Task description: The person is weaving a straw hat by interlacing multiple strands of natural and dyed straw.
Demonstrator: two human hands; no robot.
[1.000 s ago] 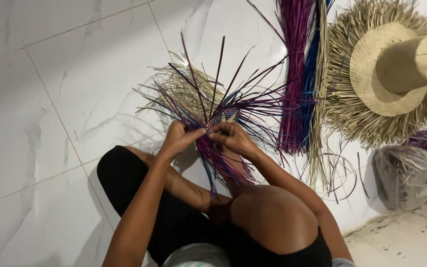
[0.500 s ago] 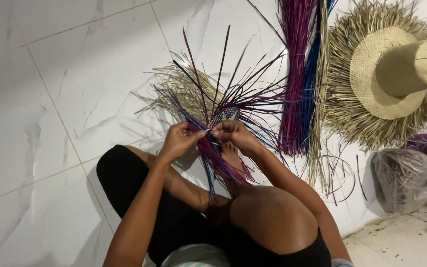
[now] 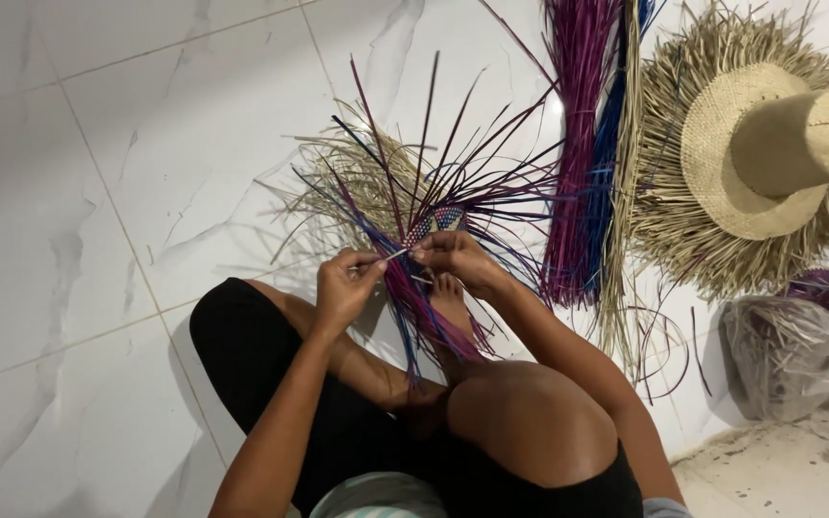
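Note:
I sit cross-legged on a white tiled floor with a half-woven piece (image 3: 438,223) of purple, blue and natural straw strands in front of me; loose strands fan outward from its small checkered centre. My left hand (image 3: 343,288) pinches a thin pale strand (image 3: 395,255) and holds it toward the weave. My right hand (image 3: 458,261) grips the woven centre and the bundle of purple strands running down toward my foot.
A bundle of long purple and blue strands (image 3: 582,144) lies to the right. Further right sits an unfinished straw hat (image 3: 760,153) with a fringed brim. A clear plastic bag (image 3: 789,355) of material lies at lower right. Natural straw (image 3: 357,182) lies under the weave.
My hands have shifted slightly on the weave; the left hand now draws a single pale strand out to the left of the woven centre.

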